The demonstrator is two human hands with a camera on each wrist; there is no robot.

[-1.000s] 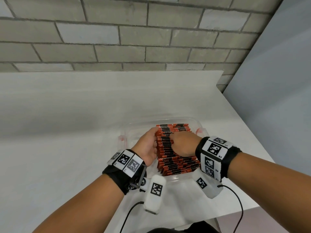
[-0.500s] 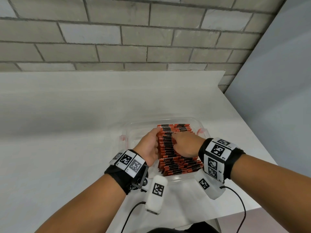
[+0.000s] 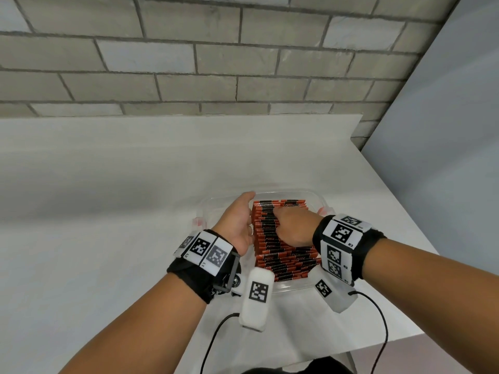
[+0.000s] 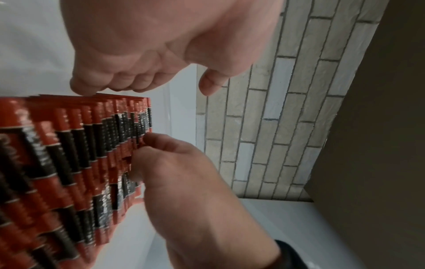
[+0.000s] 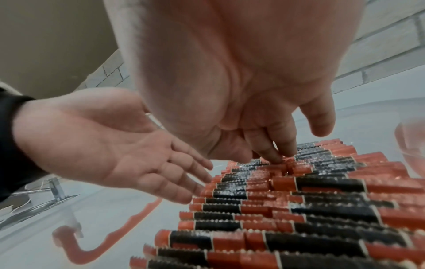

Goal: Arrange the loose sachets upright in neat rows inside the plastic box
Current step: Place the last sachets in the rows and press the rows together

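A clear plastic box (image 3: 290, 286) sits on the white table, holding red-and-black sachets (image 3: 283, 261) that stand upright in tight rows. My left hand (image 3: 239, 220) lies inside the box along the left side of the rows. Its straight fingers (image 5: 184, 182) touch the sachets' (image 5: 299, 209) left ends. My right hand (image 3: 290, 225) is on top of the far rows. Its fingertips (image 5: 276, 152) press down on the sachet tops, with the thumb held apart. In the left wrist view the left fingers (image 4: 108, 81) meet the stack's (image 4: 76, 154) side and the right hand (image 4: 184, 182) covers its top.
Red latches (image 3: 198, 222) (image 3: 322, 211) sit on both sides of the box. The white table (image 3: 108, 211) runs wide to the left and back to a brick wall (image 3: 216, 63). Its right edge and a grey partition (image 3: 445, 130) lie close to the box. Wrist cables (image 3: 383, 333) hang at the front.
My left hand has stretched out forward along the left side of the rows, towards the far rim. My right hand has shifted slightly farther along the sachet tops.
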